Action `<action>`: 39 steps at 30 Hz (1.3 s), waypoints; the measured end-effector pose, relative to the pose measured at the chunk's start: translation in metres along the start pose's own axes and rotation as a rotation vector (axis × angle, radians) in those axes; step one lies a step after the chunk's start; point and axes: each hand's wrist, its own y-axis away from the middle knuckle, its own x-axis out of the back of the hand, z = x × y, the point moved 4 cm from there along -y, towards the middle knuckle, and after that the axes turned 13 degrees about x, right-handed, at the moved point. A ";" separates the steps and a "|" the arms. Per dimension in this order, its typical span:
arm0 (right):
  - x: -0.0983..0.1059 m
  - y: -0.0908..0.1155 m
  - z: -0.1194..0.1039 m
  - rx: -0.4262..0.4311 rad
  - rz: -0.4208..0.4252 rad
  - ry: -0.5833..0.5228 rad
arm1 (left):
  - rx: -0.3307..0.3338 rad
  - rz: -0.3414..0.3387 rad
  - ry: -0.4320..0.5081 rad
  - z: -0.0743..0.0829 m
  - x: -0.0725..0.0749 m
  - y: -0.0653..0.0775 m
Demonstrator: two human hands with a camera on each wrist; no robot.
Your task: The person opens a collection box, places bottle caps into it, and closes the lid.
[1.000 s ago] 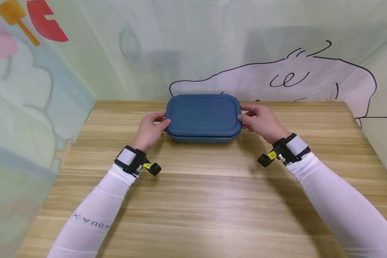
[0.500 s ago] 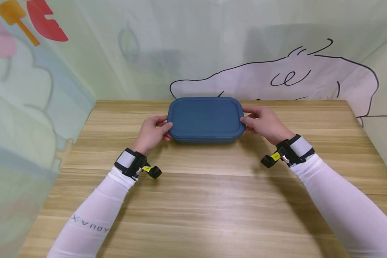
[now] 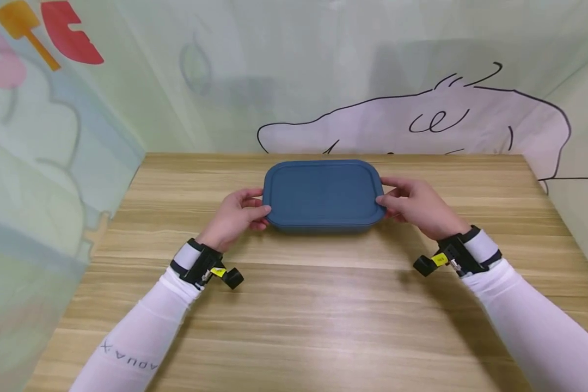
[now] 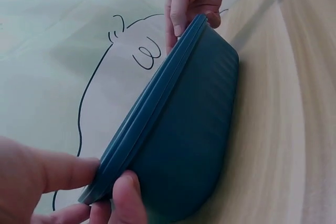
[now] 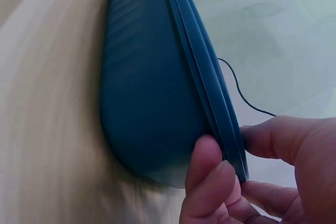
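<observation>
A dark blue rectangular lidded food container (image 3: 323,193) with rounded corners stands near the back of the table, its lid (image 4: 152,103) seated on the rim. My left hand (image 3: 235,216) grips the container's left end, thumb on top of the lid and fingers curled below the rim. At the opposite end, my right hand (image 3: 423,207) pinches the rim the same way. In the right wrist view the fingertips (image 5: 207,156) press against the container's side wall just under the lid. What the container holds is hidden by the lid.
The wood-grain table (image 3: 304,316) extends toward me and to both sides. Behind it hangs a pale printed cloth backdrop (image 3: 294,65) with a line-drawn figure, and another printed panel (image 3: 34,163) stands along the left. Both wrists carry strapped cameras.
Both hands have brought the container toward me and slightly to the right, away from the backdrop. Their grip on its two ends stays the same.
</observation>
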 end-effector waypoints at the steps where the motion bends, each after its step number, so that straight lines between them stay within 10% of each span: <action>1: 0.000 0.003 0.001 -0.002 -0.007 -0.008 | 0.000 -0.009 0.001 -0.001 -0.001 0.001; 27: -0.002 0.020 0.006 -0.033 -0.055 -0.153 | 0.001 -0.043 -0.041 -0.008 -0.006 0.004; 39: 0.010 -0.022 0.013 -0.090 0.035 -0.066 | 0.014 0.005 0.021 0.010 0.007 -0.041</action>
